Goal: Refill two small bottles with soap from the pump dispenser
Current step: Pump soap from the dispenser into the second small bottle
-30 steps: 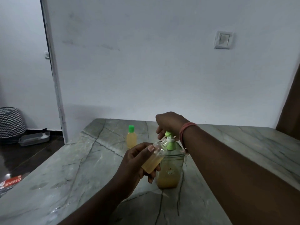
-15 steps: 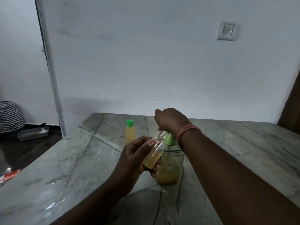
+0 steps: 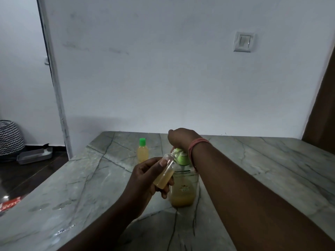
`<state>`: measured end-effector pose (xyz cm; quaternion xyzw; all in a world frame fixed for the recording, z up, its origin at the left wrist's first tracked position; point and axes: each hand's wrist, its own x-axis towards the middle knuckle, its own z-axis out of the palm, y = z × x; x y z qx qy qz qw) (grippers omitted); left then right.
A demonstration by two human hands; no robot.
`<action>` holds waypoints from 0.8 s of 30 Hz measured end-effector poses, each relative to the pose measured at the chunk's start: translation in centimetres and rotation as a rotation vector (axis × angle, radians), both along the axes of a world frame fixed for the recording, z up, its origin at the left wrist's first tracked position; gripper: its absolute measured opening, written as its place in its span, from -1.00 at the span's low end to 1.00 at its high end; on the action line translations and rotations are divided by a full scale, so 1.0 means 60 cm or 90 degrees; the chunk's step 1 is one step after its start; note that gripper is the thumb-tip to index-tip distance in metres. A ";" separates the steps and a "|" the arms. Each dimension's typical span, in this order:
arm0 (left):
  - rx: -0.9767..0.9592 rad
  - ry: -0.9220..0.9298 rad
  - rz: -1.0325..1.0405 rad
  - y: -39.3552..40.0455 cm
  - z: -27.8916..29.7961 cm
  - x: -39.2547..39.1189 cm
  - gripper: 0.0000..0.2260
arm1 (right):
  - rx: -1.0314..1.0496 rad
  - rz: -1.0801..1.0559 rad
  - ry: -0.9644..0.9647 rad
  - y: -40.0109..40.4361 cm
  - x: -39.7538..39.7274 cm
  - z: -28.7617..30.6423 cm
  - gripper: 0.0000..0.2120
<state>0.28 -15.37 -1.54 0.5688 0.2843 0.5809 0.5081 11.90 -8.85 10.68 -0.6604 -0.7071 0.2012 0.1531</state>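
Note:
A clear pump dispenser (image 3: 184, 189) with a green pump head stands on the marble table (image 3: 272, 169), holding yellow soap in its lower part. My right hand (image 3: 183, 138) lies over the pump head and presses it down. My left hand (image 3: 146, 180) grips a small uncapped bottle (image 3: 165, 173), tilted with its mouth at the pump's nozzle and partly filled with yellow soap. A second small bottle (image 3: 142, 151) with a green cap stands upright behind, full of yellow liquid.
A white wall with a light switch (image 3: 243, 41) rises behind the table. At left, on the dark floor, stand a zigzag-patterned basket (image 3: 10, 137) and a grey tray (image 3: 34, 155). A red packet (image 3: 10, 203) lies at the table's left edge.
My right hand has pushed the pump head lower. The small bottle in my left hand stays at the nozzle. The camera view has shifted slightly.

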 end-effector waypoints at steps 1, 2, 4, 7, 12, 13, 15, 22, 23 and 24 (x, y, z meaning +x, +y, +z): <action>0.001 0.002 -0.003 0.000 0.000 0.000 -0.64 | 0.001 -0.001 0.002 -0.004 0.005 0.003 -0.62; 0.001 0.005 -0.006 0.001 -0.001 0.000 -0.64 | -0.002 0.006 -0.013 -0.003 0.012 0.004 -0.63; -0.001 0.011 -0.010 0.000 0.000 0.000 -0.63 | -0.024 0.004 -0.001 -0.005 0.020 0.009 -0.65; -0.004 0.015 -0.010 0.001 0.001 0.000 -0.63 | -0.075 0.019 0.058 0.004 0.024 0.014 -0.63; 0.000 0.025 -0.016 0.006 -0.004 0.001 -0.62 | -0.119 -0.025 0.081 0.014 0.037 0.020 -0.58; 0.001 0.022 -0.019 0.006 -0.005 0.001 -0.62 | -0.105 -0.021 0.056 0.011 0.036 0.022 -0.58; 0.004 0.017 -0.023 0.007 -0.006 0.001 -0.63 | -0.078 -0.001 0.019 0.007 0.034 0.020 -0.59; 0.010 0.001 -0.026 0.011 -0.008 0.000 -0.66 | -0.052 0.001 -0.012 0.015 0.031 0.007 -0.57; 0.011 0.001 -0.025 0.011 -0.008 0.001 -0.67 | -0.036 0.001 -0.029 0.017 0.030 0.006 -0.58; 0.012 0.003 -0.024 0.011 -0.008 0.003 -0.67 | -0.020 0.000 -0.047 0.021 0.028 0.004 -0.60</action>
